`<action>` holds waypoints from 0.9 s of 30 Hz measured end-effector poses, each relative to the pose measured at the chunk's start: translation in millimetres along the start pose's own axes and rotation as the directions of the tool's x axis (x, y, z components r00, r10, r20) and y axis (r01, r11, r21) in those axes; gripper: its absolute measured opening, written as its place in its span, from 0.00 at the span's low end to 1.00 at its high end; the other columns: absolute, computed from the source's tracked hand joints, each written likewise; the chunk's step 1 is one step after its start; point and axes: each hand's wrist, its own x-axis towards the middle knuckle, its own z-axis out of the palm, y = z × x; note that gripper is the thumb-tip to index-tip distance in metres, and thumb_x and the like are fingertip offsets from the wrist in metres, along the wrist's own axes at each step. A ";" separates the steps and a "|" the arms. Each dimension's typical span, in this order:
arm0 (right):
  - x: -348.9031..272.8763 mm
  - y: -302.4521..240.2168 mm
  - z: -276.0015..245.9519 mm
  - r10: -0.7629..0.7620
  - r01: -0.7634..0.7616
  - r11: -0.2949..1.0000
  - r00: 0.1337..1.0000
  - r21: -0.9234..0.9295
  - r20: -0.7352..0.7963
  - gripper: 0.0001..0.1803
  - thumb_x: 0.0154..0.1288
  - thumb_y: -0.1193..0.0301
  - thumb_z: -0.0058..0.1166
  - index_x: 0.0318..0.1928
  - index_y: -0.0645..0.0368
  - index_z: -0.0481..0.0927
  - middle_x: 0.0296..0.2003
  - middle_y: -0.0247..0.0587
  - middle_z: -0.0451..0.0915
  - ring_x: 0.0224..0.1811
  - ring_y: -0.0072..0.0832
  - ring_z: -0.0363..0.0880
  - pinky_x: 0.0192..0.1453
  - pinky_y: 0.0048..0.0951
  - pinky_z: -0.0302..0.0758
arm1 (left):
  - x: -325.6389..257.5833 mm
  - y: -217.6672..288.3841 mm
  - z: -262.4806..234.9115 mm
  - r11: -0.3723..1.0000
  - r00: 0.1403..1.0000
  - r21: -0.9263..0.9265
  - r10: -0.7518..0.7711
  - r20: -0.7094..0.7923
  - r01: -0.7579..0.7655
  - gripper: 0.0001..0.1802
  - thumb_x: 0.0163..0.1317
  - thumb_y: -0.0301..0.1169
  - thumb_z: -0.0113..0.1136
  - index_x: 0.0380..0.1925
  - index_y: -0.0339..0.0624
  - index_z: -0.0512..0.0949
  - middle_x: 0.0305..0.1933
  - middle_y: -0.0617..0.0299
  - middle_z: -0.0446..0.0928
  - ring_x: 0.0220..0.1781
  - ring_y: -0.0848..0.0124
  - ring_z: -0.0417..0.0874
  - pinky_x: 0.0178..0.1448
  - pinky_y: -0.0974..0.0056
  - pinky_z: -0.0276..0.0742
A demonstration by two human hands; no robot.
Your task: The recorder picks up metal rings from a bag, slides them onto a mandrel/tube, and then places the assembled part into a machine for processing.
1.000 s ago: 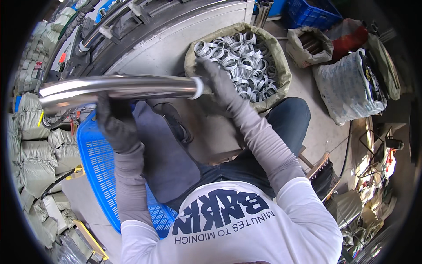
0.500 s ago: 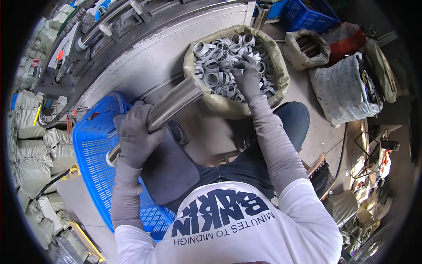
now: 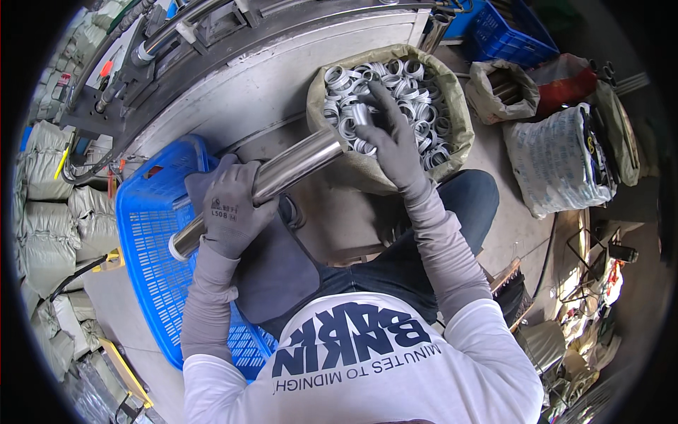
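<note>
Gloved left hand (image 3: 236, 208) wrapped tight round polished steel tube (image 3: 263, 188), approx. mid-length; tube tilted, lower end over blue plastic crate (image 3: 152, 240), upper end w/ rim of sack (image 3: 385, 177) just beside. Gloved right hand (image 3: 390, 138) inside sack, fingers pinched on one small metal ring (image 3: 361, 114) (lifted clear of heap of same rings (image 3: 413, 92)). Ring near tube's upper end, not touching. Grey cloth (image 3: 275, 272) across lap under tube.

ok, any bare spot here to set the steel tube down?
Bare patches: the grey slab between blue crate and ring sack, and the floor right of the knee. Crowded: the sack is full of rings, bags pack the right, and sacks the left.
</note>
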 end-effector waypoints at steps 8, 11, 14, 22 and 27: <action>-10.5 29.6 6.8 -0.092 0.155 0.963 0.958 -0.222 0.270 0.21 0.79 0.57 0.45 0.50 0.62 0.80 0.47 0.53 0.82 0.51 0.43 0.84 0.60 0.35 0.78 | 5.1 11.6 4.1 0.999 0.999 0.010 0.046 -0.002 -0.046 0.26 0.49 0.35 0.73 0.51 0.42 0.82 0.44 0.49 0.83 0.55 0.47 0.85 0.58 0.49 0.80; -13.4 11.0 21.7 -0.234 0.280 0.931 0.950 -0.233 0.205 0.26 0.79 0.56 0.40 0.55 0.66 0.81 0.47 0.52 0.84 0.51 0.41 0.85 0.59 0.36 0.78 | 6.5 13.5 6.2 0.999 0.999 0.011 0.045 0.012 -0.045 0.26 0.49 0.34 0.73 0.50 0.42 0.82 0.43 0.50 0.83 0.55 0.46 0.84 0.59 0.48 0.80; -14.3 -0.5 25.9 -0.109 0.123 0.985 0.987 -0.117 0.119 0.24 0.79 0.60 0.41 0.53 0.67 0.83 0.47 0.51 0.86 0.50 0.39 0.86 0.58 0.35 0.78 | 6.7 14.0 7.5 0.999 0.999 0.004 0.039 0.016 -0.039 0.26 0.49 0.34 0.74 0.51 0.41 0.81 0.43 0.50 0.83 0.54 0.47 0.85 0.58 0.49 0.80; -14.3 0.2 28.7 -0.159 0.194 0.928 0.978 -0.317 0.134 0.20 0.79 0.65 0.42 0.49 0.65 0.86 0.44 0.44 0.86 0.45 0.30 0.85 0.55 0.30 0.78 | 5.3 10.5 10.6 0.993 0.996 0.075 0.089 0.029 -0.091 0.33 0.49 0.40 0.78 0.55 0.44 0.78 0.47 0.55 0.81 0.51 0.54 0.84 0.55 0.51 0.80; -21.5 8.3 43.8 0.102 -0.104 0.989 0.994 -0.102 -0.027 0.17 0.79 0.67 0.48 0.49 0.67 0.87 0.42 0.43 0.87 0.45 0.28 0.83 0.55 0.29 0.78 | 7.6 6.6 11.8 0.992 0.992 0.097 0.075 0.101 -0.085 0.32 0.49 0.38 0.77 0.55 0.41 0.78 0.47 0.52 0.81 0.52 0.52 0.83 0.56 0.50 0.79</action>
